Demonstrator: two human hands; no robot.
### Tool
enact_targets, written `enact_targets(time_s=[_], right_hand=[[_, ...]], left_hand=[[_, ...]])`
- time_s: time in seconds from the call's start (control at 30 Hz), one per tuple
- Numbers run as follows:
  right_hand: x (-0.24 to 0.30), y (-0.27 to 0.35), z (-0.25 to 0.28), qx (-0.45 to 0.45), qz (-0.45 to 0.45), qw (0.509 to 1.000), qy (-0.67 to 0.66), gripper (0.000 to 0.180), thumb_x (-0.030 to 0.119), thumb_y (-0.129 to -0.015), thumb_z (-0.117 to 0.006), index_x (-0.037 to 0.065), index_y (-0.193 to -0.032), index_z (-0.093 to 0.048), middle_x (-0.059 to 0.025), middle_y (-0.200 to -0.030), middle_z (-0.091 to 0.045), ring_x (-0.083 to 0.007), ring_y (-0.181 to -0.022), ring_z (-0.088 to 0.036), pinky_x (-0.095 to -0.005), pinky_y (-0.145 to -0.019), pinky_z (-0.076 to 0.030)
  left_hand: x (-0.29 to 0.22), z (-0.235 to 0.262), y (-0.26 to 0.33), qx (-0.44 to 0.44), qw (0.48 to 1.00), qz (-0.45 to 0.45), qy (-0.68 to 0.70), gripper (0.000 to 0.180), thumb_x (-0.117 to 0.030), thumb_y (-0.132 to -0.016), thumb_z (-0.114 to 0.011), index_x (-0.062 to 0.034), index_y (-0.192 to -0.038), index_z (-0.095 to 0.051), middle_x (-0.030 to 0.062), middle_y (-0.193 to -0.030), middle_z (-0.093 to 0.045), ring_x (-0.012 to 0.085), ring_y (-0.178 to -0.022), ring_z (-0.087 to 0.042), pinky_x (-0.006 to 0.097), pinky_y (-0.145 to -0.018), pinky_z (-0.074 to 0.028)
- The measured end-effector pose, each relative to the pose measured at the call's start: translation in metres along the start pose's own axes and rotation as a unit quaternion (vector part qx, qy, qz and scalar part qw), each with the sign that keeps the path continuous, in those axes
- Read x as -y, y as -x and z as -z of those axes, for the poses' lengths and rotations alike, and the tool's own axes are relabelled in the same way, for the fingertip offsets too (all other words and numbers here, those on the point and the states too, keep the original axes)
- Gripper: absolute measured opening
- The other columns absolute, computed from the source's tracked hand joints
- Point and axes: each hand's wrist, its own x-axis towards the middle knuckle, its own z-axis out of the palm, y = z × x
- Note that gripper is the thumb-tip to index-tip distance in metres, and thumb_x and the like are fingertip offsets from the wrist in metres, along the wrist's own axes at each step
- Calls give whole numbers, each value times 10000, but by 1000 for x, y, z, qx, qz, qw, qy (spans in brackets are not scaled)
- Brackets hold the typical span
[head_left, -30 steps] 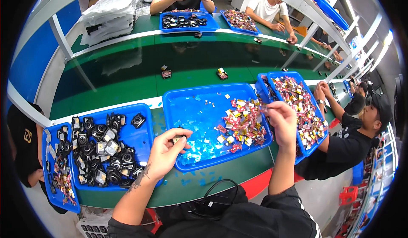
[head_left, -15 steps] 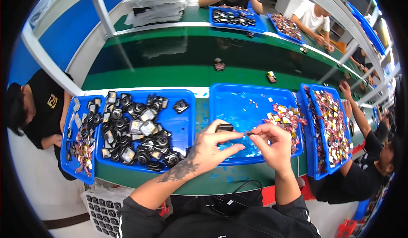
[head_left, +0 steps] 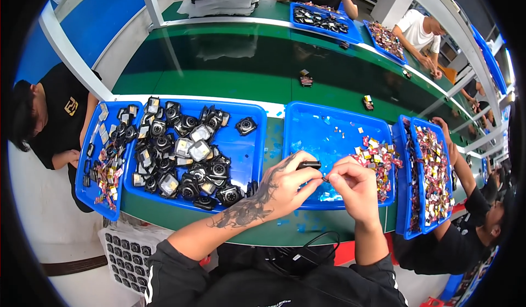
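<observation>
My left hand is closed on a black watch-like case, which sticks out past the index finger. Its thumb and index fingertip meet beside the right fingertips. My right hand is pinched on something small and dark, mostly hidden by the fingers. Both hands are over the near edge of a blue tray. In this tray's right part lies a heap of small parts in pink, yellow and white, with bits of blue film scattered on its floor.
At left, another blue tray holds many black watch-like cases. Stacked blue trays with small parts stand at right. Loose parts lie on the green surface beyond. Several co-workers sit around. A black cable hangs near my lap.
The view has shifted, so the trays appear farther right. My left thumb and index finger have closed together, and the two hands' fingertips are nearer each other.
</observation>
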Motion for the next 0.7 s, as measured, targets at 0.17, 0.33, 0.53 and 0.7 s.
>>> enact_targets(time_s=[0.17,0.33,0.53,0.7], right_hand=[[-4,-6,6,71,-33,997,4,88,49,-952,-565,-32,-946,-598,-32,-869,-581,-64,-778,-539,-221,-687,-449],[-3,-17,-3,-20,-62,964,258,81,74,-964,-530,10,-934,-569,-90,-819,-623,-169,-720,-628,-288,-647,-489],[-2,-13,-1,19,34,979,199,397,-26,-854,-626,20,-1247,-597,-145,-986,-638,-194,-838,-648,-274,-640,-522],[-11,-6,-8,-39,52,997,29,146,-34,-858,-644,-25,-1001,-670,-101,-983,-640,-134,-879,-639,-232,-675,-541]], left_hand=[[0,-1,2,1,1000,-18,-24,110,-74,-799,-742,-35,-886,-687,102,-978,-620,251,-851,-655,334,-712,-531],[-1,-2,0,21,1000,-1,-6,92,-46,-804,-727,-21,-885,-691,84,-977,-623,197,-840,-654,304,-698,-527],[0,-7,3,-6,924,227,308,65,-42,-892,-658,19,-899,-676,44,-989,-538,57,-749,-564,186,-593,-460],[7,-7,4,44,917,218,331,209,-31,-938,-578,-23,-1147,-577,62,-1083,-557,75,-819,-558,216,-669,-473]])
